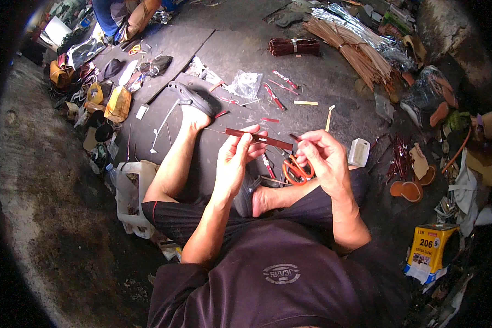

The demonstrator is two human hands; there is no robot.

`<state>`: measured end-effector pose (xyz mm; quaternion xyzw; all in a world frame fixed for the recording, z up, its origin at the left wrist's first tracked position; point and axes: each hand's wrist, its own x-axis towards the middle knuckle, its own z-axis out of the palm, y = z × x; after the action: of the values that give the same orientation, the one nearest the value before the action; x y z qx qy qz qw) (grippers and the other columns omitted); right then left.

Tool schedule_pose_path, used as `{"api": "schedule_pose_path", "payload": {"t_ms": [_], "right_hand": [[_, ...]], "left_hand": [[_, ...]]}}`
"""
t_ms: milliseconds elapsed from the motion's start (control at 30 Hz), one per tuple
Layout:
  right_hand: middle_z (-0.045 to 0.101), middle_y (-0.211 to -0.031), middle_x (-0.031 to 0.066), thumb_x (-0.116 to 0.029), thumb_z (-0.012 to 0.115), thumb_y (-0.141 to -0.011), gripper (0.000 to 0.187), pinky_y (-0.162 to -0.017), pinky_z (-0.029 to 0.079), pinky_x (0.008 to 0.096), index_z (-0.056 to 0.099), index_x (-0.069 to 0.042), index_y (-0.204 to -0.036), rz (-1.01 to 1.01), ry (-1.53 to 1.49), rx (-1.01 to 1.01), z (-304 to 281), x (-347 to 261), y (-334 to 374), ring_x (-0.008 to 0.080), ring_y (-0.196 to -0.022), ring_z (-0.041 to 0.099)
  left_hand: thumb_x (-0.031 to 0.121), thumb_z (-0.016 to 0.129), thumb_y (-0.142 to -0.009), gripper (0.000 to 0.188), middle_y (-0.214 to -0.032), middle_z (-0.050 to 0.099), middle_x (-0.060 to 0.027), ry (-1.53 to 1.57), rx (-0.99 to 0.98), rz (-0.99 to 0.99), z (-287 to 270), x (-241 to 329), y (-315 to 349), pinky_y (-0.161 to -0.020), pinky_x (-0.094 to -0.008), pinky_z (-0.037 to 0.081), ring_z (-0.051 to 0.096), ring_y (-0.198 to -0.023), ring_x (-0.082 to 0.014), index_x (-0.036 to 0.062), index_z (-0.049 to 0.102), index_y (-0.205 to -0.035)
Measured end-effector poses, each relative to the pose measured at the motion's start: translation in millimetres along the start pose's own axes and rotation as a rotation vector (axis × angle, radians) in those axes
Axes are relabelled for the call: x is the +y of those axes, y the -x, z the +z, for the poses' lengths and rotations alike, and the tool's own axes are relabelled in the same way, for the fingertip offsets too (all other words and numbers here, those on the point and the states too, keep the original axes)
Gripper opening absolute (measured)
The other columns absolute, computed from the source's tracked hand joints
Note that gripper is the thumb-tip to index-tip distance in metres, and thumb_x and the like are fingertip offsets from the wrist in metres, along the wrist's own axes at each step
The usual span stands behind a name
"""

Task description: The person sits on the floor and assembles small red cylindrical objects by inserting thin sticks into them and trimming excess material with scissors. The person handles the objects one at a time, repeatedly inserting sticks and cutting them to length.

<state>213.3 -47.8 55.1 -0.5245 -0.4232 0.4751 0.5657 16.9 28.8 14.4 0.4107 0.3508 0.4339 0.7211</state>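
Observation:
My left hand [233, 159] pinches a flat dark red strip [277, 143] between thumb and fingers. A thin pale line sticks out from the strip's left end. Just right of the strip, my right hand [327, 162] is closed on a small, thin dark red piece [295, 136]; most of it is hidden by the fingers. Scissors with orange handles [296, 174] lie below the hands, near my bent leg. Several red strips with light marks, such as this one [274, 97], are scattered on the dark floor beyond my hands.
Bundles of brown strips [351, 48] and dark red strips [294, 47] lie farther off. A white plastic container [135, 188] stands at left, a small white box [359, 152] right of my hand, a yellow can [430, 249] at lower right. Another person's legs [139, 19] show top left.

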Motion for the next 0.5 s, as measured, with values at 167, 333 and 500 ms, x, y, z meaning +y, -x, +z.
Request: {"api": "schedule_pose_path", "payload": {"t_ms": [167, 333, 500], "right_hand": [[0.065, -0.085, 0.0040, -0.018, 0.061, -0.098, 0.019, -0.060, 0.053, 0.0238, 0.063, 0.000, -0.105, 0.220, -0.075, -0.166, 6.1, 9.7, -12.0, 0.0082, -0.069, 0.061], [0.063, -0.079, 0.0025, -0.021, 0.062, -0.097, 0.021, -0.056, 0.052, 0.0227, 0.064, -0.001, -0.101, 0.288, -0.026, -0.180, 7.5, 9.1, -18.9, 0.0064, -0.064, 0.058], [0.061, -0.075, 0.0005, -0.021, 0.062, -0.097, 0.021, -0.053, 0.049, 0.0216, 0.064, -0.001, -0.101, 0.319, 0.038, -0.207, 8.2, 6.7, -22.8, 0.0052, -0.060, 0.056]], "left_hand": [[0.024, 0.048, -0.105, 0.038, -0.122, 0.064, -0.0158, 0.082, -0.023, -0.042, 3.7, -3.5, 4.7, -0.093, -0.0332, 0.054, 0.066, -0.102, -0.0193, 0.0001, 0.053, -0.134], [0.029, 0.045, -0.105, 0.042, -0.122, 0.064, -0.0155, 0.111, -0.072, -0.059, 1.6, -2.3, 7.4, -0.096, -0.0333, 0.052, 0.065, -0.106, -0.0195, -0.0011, 0.053, -0.133], [0.031, 0.045, -0.105, 0.044, -0.122, 0.064, -0.0157, 0.109, -0.087, -0.079, -1.3, -3.5, 7.6, -0.096, -0.0334, 0.052, 0.065, -0.107, -0.0195, -0.0016, 0.053, -0.133]]}}
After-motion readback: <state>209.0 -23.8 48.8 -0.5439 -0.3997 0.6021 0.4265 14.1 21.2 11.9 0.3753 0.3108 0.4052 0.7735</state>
